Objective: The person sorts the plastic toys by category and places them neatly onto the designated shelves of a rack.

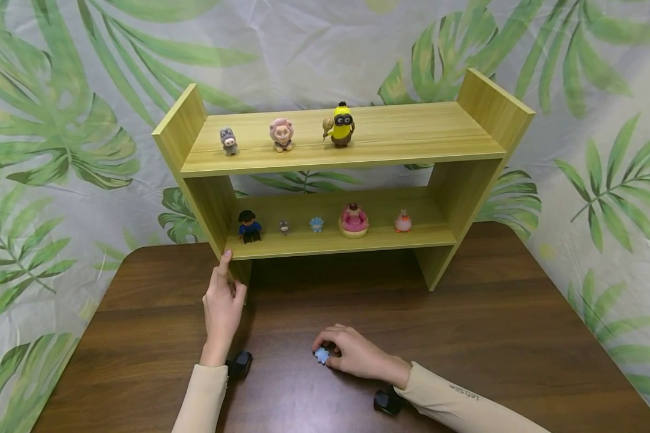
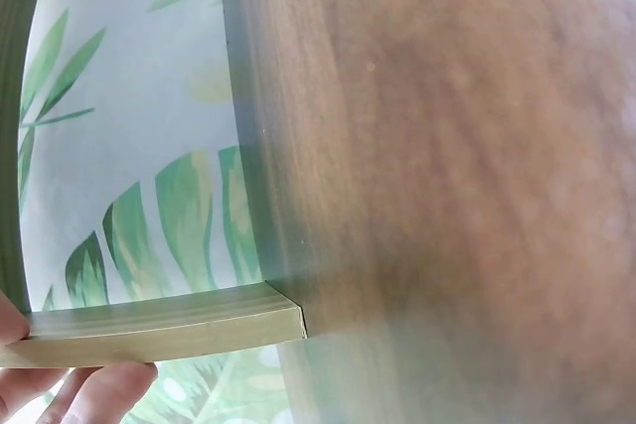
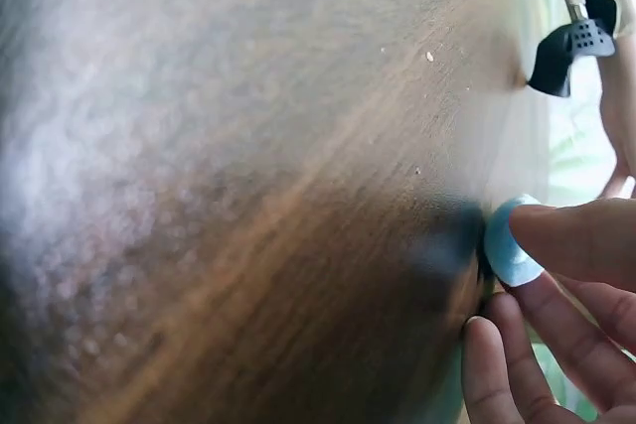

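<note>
My right hand [image 1: 357,355] pinches a small light-blue figurine [image 1: 322,355] low over the table. In the right wrist view the thumb and a finger hold the blue piece [image 3: 512,242], with the other fingers near the tabletop. My left hand [image 1: 222,307] is at the lower left side of a two-tier wooden shelf [image 1: 390,153]. Seen from the left wrist, the thumb and fingers [image 2: 109,389] lie on opposite sides of the shelf's side panel [image 2: 169,335], gripping its front edge.
The upper tier holds a grey figurine [image 1: 229,142], a pink lion-like one [image 1: 281,135] and a yellow minion [image 1: 342,126]. Below stand a dark-capped figure [image 1: 249,226], a pink seated toy [image 1: 354,221], a pink-white figurine [image 1: 403,221] and small ones. A leaf-print cloth [image 1: 303,48] hangs behind.
</note>
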`<state>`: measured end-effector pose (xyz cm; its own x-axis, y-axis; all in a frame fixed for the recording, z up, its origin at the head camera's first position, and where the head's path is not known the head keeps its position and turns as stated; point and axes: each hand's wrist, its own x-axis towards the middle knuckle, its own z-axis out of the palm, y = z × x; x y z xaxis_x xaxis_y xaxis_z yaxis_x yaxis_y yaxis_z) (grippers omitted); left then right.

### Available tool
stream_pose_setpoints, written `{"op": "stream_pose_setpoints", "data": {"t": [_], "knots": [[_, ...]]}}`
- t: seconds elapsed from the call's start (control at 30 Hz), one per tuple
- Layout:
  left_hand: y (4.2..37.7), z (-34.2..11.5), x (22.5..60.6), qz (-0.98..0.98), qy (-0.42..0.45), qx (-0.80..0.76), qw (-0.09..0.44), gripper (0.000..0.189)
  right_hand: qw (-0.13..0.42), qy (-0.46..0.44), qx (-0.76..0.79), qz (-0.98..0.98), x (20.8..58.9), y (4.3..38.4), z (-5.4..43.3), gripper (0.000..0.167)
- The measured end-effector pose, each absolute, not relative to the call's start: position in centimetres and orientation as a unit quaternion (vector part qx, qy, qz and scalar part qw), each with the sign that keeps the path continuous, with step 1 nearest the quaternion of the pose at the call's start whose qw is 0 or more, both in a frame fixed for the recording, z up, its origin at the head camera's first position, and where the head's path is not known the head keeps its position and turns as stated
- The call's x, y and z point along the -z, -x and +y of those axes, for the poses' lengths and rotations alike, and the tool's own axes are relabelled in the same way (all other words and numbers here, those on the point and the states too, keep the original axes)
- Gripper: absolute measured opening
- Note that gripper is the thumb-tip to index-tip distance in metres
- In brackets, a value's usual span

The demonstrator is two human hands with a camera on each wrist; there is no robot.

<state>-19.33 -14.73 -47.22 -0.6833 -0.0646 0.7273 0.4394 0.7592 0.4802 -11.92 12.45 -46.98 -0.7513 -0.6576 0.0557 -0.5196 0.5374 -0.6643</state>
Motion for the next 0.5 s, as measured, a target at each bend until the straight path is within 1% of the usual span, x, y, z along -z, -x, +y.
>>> {"op": "stream_pose_setpoints", "data": {"t": [0.1,0.27,0.5], "knots": [[19.33,-14.72,47.25,-0.856,0.110,0.330,0.382,0.085,0.094,0.345,0.326,0.875,47.00,11.92,12.39,0.025],[19.35,-14.70,47.24,-0.856,0.111,0.331,0.381,0.085,0.098,0.347,0.309,0.880,46.99,11.88,12.28,0.027],[19.35,-14.76,47.21,-0.857,0.111,0.330,0.380,0.085,0.115,0.341,0.350,0.865,47.13,11.96,12.28,0.025]]}}
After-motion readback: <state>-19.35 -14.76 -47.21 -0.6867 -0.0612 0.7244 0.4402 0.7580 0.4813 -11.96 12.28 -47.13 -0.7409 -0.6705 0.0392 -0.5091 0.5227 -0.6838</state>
